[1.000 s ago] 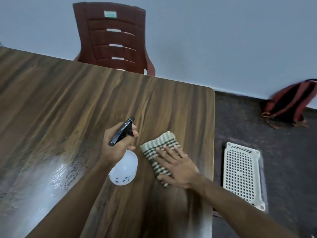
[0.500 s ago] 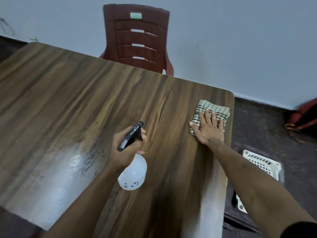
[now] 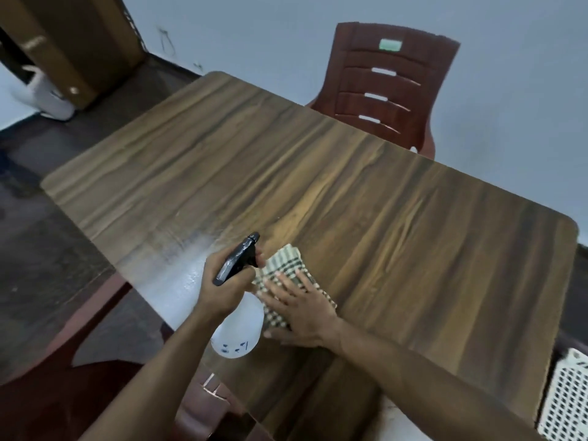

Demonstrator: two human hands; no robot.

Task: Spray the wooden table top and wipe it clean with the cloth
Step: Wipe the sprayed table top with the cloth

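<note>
Two hands work close together near your edge of the wooden table top (image 3: 366, 202): your left hand (image 3: 222, 289) curls round the neck of the spray bottle (image 3: 239, 329), whose black nozzle points up and away. Just beside it, your right hand (image 3: 302, 308) presses flat, fingers spread, on the folded checked cloth (image 3: 288, 265), its long axis running away from you.

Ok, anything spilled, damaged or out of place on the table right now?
Nothing stands out. The pale wet sheen on the brown wooden table top looks like spray awaiting wiping. The left hand holds the white spray bottle; the right hand presses the green checked cloth flat.
</note>
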